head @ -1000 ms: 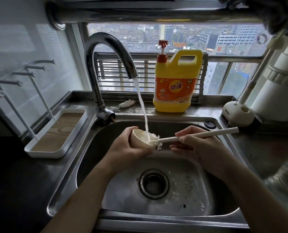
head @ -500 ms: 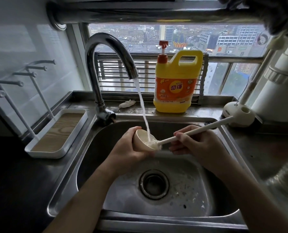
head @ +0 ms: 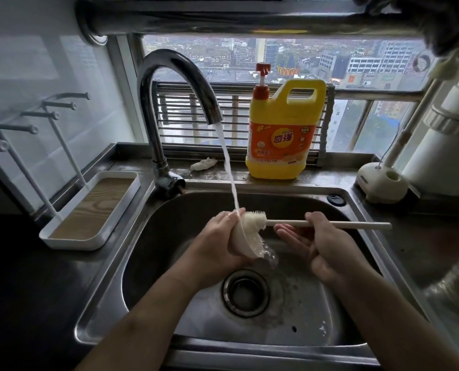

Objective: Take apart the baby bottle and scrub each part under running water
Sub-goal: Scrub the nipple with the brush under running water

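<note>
Head-cam view down into a steel sink. Clock is set on the basin, w/ 12 toward the window.

Near centre, the L hand curls its fingers round a cream, cup-shaped bottle part, mouth tipped toward 3. A white brush has its bristle head partly inside that mouth, handle running out toward 3. The R hand pinches the handle under the thumb. Its other fingers lie nearly straight, palm up, below the handle.

The tap stands at 11. Its water stream lands on the part's upper rim by the bristles, and water spills off the lower edge. The drain sits at 6, below the hands. A yellow detergent jug is at 1 on the ledge, and a white rack tray is at 9 beside the sink.

Likely risks:
- **Brush:** the R grip looks loose, so a hard scrub stroke could twist the handle free & drop the brush.
- **Part:** it's wet & prob. slick, so a shove from the bristles could pop it out of the L hand into the basin.
- **Spray:** the stream hitting the tilted rim could splash onto the counter.
</note>
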